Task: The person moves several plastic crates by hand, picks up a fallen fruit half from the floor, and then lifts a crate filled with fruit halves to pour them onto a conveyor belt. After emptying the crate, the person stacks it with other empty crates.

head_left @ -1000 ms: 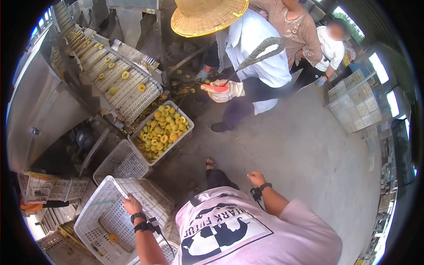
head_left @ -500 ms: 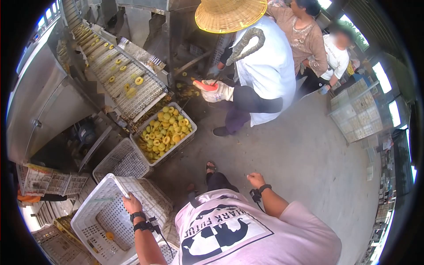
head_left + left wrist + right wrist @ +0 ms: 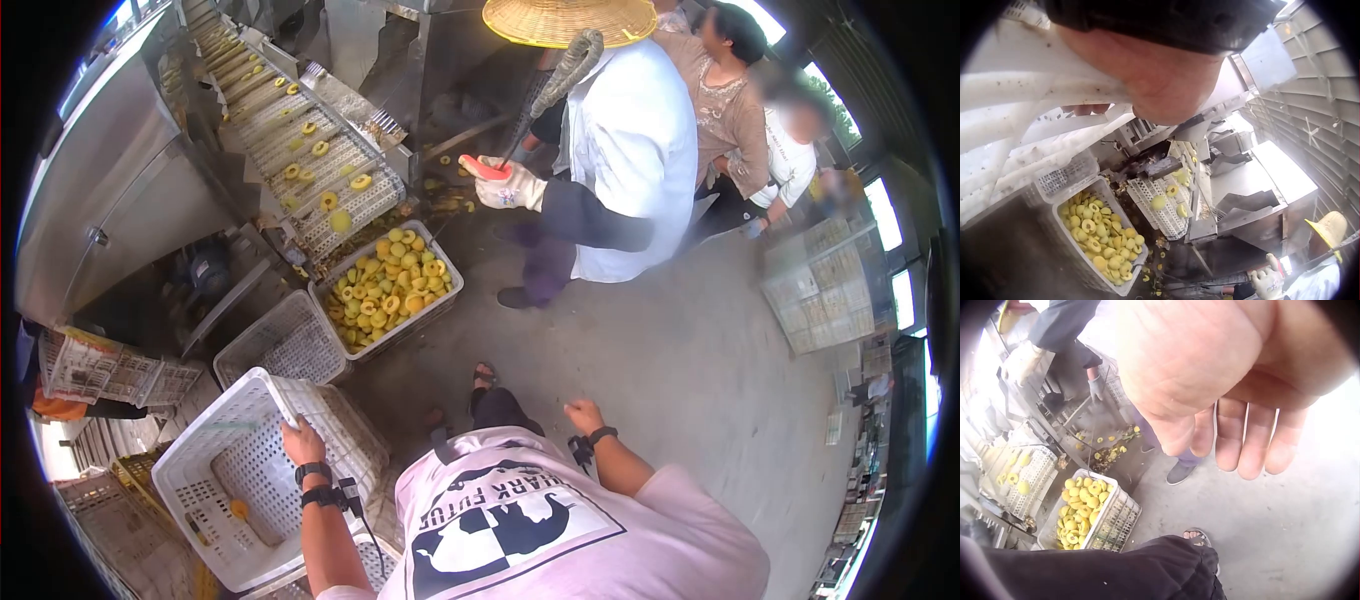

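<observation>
My left hand grips the rim of a white plastic crate, tilted so that its inside faces up. One orange fruit half lies in it. Up close in the left wrist view, the fingers pass behind the crate's wall. My right hand hangs in the air beside my body, holding nothing; its fingers are loosely bent in the right wrist view. Ahead, a crate full of halved yellow-green fruit stands on the floor at the conveyor's lower end. A second white crate sits beside it.
A slatted conveyor carries fruit halves down at the upper left, next to a metal machine. Someone in a straw hat stands ahead, a gloved hand on a red-handled tool. Two people are behind, and stacked crates stand right.
The view has swung left, so the scene has shifted right. The person in the straw hat has straightened up. My left hand keeps its grip on the crate; fruit halves on the conveyor have moved.
</observation>
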`<action>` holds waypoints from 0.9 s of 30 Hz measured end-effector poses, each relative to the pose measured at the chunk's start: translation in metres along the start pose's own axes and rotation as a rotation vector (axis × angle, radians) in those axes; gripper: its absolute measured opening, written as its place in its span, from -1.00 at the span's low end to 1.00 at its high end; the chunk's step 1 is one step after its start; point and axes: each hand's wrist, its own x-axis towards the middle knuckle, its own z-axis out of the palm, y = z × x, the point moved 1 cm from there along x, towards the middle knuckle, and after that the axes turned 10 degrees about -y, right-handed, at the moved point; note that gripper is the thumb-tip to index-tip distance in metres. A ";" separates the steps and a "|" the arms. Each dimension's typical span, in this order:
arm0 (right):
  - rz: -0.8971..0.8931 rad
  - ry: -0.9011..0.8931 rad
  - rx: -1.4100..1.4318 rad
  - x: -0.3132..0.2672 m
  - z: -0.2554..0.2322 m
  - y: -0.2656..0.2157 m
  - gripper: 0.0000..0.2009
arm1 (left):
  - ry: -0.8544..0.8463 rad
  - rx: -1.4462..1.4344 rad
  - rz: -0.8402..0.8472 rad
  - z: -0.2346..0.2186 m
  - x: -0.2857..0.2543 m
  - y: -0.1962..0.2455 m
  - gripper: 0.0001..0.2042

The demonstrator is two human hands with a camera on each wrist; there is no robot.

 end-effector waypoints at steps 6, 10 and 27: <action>-0.124 0.103 -0.002 0.012 -0.004 -0.022 -0.67 | -0.002 0.057 -0.093 -0.003 -0.001 0.008 -0.65; -0.152 0.098 -0.031 0.027 -0.010 -0.049 -0.67 | -0.027 -0.037 -0.108 -0.008 -0.004 0.015 -0.65; -0.199 -0.101 -0.165 0.100 -0.026 -0.148 -0.63 | 0.060 0.165 -0.171 -0.006 0.009 0.022 -0.64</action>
